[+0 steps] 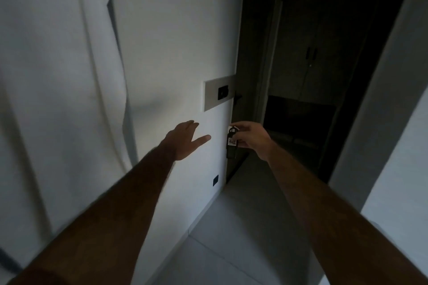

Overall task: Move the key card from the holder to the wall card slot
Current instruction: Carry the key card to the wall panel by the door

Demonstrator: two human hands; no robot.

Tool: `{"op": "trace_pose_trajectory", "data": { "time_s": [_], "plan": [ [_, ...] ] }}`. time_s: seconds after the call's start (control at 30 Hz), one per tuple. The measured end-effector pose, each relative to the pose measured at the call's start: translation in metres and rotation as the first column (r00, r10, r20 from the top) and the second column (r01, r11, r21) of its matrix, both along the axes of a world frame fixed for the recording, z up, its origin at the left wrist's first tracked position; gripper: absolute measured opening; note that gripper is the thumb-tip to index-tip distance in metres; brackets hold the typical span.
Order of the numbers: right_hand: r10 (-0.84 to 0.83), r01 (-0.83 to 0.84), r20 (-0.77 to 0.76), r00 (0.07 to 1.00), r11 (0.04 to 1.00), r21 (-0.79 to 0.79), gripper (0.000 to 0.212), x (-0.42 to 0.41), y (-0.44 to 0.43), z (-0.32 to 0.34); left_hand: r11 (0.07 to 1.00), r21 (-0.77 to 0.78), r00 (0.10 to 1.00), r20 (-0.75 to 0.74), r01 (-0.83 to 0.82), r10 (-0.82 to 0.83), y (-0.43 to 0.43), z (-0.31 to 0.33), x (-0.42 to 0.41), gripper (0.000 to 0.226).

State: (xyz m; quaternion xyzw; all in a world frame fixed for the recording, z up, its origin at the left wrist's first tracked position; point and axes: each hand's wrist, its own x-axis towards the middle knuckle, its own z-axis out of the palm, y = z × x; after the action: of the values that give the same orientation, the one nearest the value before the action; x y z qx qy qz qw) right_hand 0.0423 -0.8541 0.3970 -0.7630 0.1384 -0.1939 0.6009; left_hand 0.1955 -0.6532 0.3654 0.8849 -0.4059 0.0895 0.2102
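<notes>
My right hand [251, 139] grips a dark key card [231, 146] with a metal ring on top and a small pale label, held upright near the corner of the white wall. The wall card slot [222, 93], a small black unit, sits in a grey rectangular panel [212, 97] on the wall, above and left of the card. My left hand [186, 140] reaches forward below the panel, fingers spread, holding nothing, close to the wall surface. The room is dim. No holder is visible.
A white wall [162, 30] fills the left. A dark doorway [301, 76] opens to the right of the wall corner, with dark cabinets behind. A black wall socket [215, 180] sits low on the wall. Pale tiled floor [243, 227] runs below.
</notes>
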Motion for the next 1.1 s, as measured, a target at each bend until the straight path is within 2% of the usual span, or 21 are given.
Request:
{"op": "trace_pose_trajectory", "data": {
  "time_s": [0.43,0.8,1.1],
  "plan": [
    [-0.047,0.044,0.063,0.997,0.998,0.047,0.037,0.062,-0.147,0.008,0.993,0.048,0.992,0.068,0.107,-0.11,-0.144,0.016,0.087,0.097],
    [0.028,-0.027,0.042,0.999,0.999,-0.02,0.036,0.108,-0.301,0.032,1.0,-0.011,0.994,0.11,0.029,-0.028,-0.287,0.028,0.129,0.102],
    [0.105,-0.103,0.042,0.994,0.993,-0.052,0.037,0.177,-0.376,0.03,0.999,-0.043,0.99,0.139,-0.025,0.031,-0.354,0.037,0.188,0.106]
  ]
}}
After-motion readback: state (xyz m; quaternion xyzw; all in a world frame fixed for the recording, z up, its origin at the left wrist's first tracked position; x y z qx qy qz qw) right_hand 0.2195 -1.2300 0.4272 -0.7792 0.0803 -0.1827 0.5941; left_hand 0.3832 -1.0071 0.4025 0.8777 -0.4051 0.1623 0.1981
